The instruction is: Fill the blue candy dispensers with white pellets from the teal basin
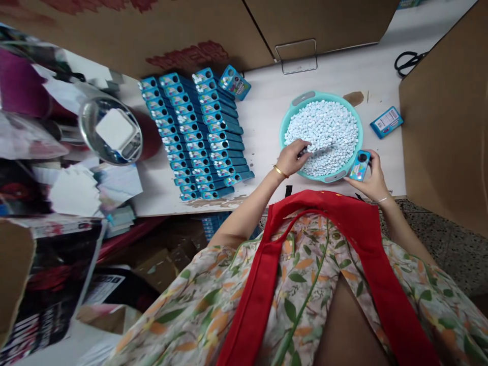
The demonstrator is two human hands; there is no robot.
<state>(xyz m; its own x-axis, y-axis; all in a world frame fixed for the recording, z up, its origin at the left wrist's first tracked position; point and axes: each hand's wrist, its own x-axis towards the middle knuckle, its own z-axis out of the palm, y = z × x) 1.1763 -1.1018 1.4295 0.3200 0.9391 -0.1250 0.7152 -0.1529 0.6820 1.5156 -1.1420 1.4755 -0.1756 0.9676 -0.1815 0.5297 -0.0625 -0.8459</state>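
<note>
Small pale-blue pellets (324, 124) fill a turquoise basin (283, 133) in front of me. My left hand (293, 158) reaches over its near left rim, closed around the dark handle of a scoop-like tool (324, 150) whose far end lies among the pellets; its exact shape is unclear. At the basin's lower right, my right hand (371, 180) grips a small blue box (360, 166) with a dark round hole near its top. Another blue box (386, 122) lies label up to the right of the basin.
Three rows of blue boxes (194, 137) stand on the white table (263, 117), one box (235, 82) lying askew behind. Cardboard walls (446, 112) border the back and right. Scissors (409, 62) rest back right, a wire handle (297, 56) behind the basin, a metal container (110, 131) at left.
</note>
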